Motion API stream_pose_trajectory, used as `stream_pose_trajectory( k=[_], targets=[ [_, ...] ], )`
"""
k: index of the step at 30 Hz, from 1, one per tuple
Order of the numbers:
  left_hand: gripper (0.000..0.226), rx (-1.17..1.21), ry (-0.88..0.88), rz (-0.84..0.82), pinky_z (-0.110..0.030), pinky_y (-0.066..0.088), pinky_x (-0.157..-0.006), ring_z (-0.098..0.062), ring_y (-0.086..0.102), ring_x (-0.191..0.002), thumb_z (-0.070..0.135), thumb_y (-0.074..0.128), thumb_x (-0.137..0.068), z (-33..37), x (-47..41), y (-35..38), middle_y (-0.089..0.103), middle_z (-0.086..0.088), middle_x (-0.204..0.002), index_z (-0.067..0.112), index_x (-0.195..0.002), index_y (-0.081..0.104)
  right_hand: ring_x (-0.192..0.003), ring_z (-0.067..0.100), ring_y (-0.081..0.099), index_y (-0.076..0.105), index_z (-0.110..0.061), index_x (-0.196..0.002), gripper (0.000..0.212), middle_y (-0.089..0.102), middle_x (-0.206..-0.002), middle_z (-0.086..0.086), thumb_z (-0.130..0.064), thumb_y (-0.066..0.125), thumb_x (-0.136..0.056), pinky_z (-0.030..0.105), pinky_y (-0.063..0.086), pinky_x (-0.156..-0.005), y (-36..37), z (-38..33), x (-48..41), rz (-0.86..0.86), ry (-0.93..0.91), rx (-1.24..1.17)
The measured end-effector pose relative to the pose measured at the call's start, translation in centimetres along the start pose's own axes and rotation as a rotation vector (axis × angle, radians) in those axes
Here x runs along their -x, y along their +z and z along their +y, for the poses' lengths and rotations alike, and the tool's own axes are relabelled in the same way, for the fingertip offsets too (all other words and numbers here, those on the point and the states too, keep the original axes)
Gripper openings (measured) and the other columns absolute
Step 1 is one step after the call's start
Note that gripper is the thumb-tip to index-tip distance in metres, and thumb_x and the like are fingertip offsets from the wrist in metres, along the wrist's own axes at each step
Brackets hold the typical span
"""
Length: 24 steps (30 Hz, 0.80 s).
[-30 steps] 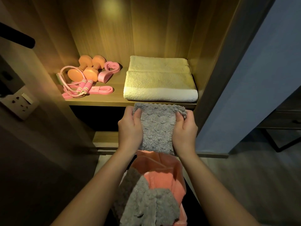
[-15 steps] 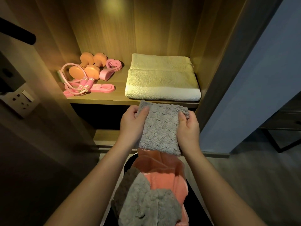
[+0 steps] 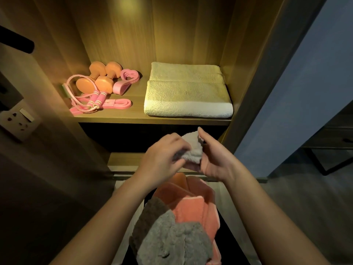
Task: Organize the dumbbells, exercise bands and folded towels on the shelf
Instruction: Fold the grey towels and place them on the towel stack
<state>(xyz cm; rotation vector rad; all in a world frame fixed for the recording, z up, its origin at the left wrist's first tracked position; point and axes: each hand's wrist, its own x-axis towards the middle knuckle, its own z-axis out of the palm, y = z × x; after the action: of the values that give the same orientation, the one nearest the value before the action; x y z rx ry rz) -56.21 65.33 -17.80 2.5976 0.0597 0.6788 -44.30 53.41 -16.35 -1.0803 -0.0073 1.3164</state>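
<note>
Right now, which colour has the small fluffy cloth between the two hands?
Grey. The small fluffy cloth shows best in the head view, the only one.

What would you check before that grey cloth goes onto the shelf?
1. Grip on cloth: ok, left hand and right hand both hold it.
2. Neat fold: not ok, it is bunched between the hands.
3. Space on shelf: ok, the top of the white towel is free.
4. Path past dumbbells and bands: ok, both sit at the shelf's left.
5. Nothing left in pile below: not ok, grey and orange towels lie there unshelved.
</note>
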Motion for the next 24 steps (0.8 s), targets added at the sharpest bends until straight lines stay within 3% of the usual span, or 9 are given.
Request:
stream_pose_trajectory(
  k=[3,5,8,10,12,15,19,22,24],
  targets=[
    [0.023,0.005,0.093,-0.075,-0.028,0.045,-0.079,-0.007,0.055,-0.09,0.039,0.057,-0.086,-0.2,1.0,0.2,0.061,0.009,-0.094,0.02,-0.092,0.068,-0.068,0.024,0.072,0.064,0.0,-0.107,0.024,0.073,-0.088,0.016,-0.019,0.051,-0.099,0.034,0.059,-0.053,-0.4,0.3,-0.1,0.099,-0.026,-0.028],
    [0.019,0.088,-0.024,0.062,-0.035,0.048,-0.08,-0.006,0.057,-0.087,0.035,0.056,-0.09,-0.4,1.6,0.3,0.061,0.012,-0.091,0.02,-0.087,0.066,-0.077,0.027,0.073,0.058,0.002,-0.12,0.025,0.072,-0.099,0.019,-0.008,0.051,-0.098,0.036,0.06,-0.058,-0.9,0.5,-0.4,0.149,-0.08,-0.034],
    [0.019,0.338,-0.611,0.299,-0.038,0.055,-0.076,-0.011,0.06,-0.088,0.031,0.055,-0.096,-0.6,0.9,-0.4,0.061,0.004,-0.104,0.017,-0.106,0.061,-0.093,0.03,0.071,0.057,-0.002,-0.118,0.023,0.071,-0.108,0.018,-0.007,0.051,-0.097,0.038,0.06,-0.072,-1.3,0.4,-0.3,0.111,-0.105,-0.069],
    [0.042,0.836,-1.095,0.138,-0.039,0.055,-0.078,-0.019,0.064,-0.093,0.046,0.052,-0.096,-0.6,-0.3,-1.5,0.066,-0.007,-0.111,0.011,-0.119,0.058,-0.094,0.028,0.071,0.058,-0.001,-0.118,0.025,0.07,-0.109,0.017,-0.005,0.05,-0.095,0.037,0.06,-0.074,-1.1,0.1,-0.2,0.059,-0.14,-0.051],
    [0.055,1.302,-1.342,-0.05,-0.044,0.055,-0.082,-0.03,0.067,-0.099,0.059,0.05,-0.092,-0.8,-0.9,-2.3,0.072,-0.014,-0.108,0.011,-0.115,0.063,-0.097,0.028,0.07,0.058,0.0,-0.122,0.03,0.069,-0.113,0.018,-0.002,0.05,-0.094,0.037,0.06,-0.077,-0.8,-0.1,-0.2,0.013,-0.167,-0.021],
    [0.042,1.392,-1.282,-0.032,-0.042,0.055,-0.084,-0.029,0.07,-0.098,0.044,0.057,-0.093,-1.0,-1.1,-1.8,0.073,-0.014,-0.108,0.01,-0.118,0.064,-0.106,0.029,0.066,0.057,-0.001,-0.124,0.032,0.066,-0.12,0.019,0.0,0.048,-0.093,0.037,0.058,-0.083,-1.0,-0.4,-0.3,-0.013,-0.182,0.013],
    [0.025,0.697,-0.989,0.145,-0.04,0.057,-0.083,-0.021,0.07,-0.091,0.035,0.052,-0.099,-1.6,-1.5,-0.8,0.072,-0.009,-0.104,0.014,-0.1,0.066,-0.088,0.019,0.068,0.061,-0.006,-0.113,0.021,0.069,-0.105,0.011,-0.001,0.05,-0.096,0.028,0.058,-0.067,-1.6,0.1,-0.8,0.131,-0.206,0.225],
    [0.025,0.408,-0.817,0.165,-0.041,0.057,-0.079,-0.017,0.067,-0.088,0.04,0.054,-0.095,-1.9,-1.6,-1.0,0.068,0.0,-0.096,0.018,-0.101,0.063,-0.097,0.012,0.062,0.056,-0.009,-0.13,0.035,0.065,-0.116,0.004,-0.01,0.056,-0.095,0.028,0.053,-0.083,-2.3,0.5,-1.6,0.442,-0.366,0.608],
    [0.022,0.317,-0.75,0.15,-0.031,0.054,-0.07,-0.011,0.064,-0.084,0.039,0.058,-0.093,-1.1,-2.0,-1.0,0.065,0.004,-0.093,0.019,-0.103,0.061,-0.105,0.014,0.063,0.055,-0.008,-0.131,0.034,0.065,-0.12,0.006,-0.015,0.053,-0.098,0.029,0.053,-0.087,-1.6,0.6,-1.6,0.389,-0.413,0.508]
  ],
)
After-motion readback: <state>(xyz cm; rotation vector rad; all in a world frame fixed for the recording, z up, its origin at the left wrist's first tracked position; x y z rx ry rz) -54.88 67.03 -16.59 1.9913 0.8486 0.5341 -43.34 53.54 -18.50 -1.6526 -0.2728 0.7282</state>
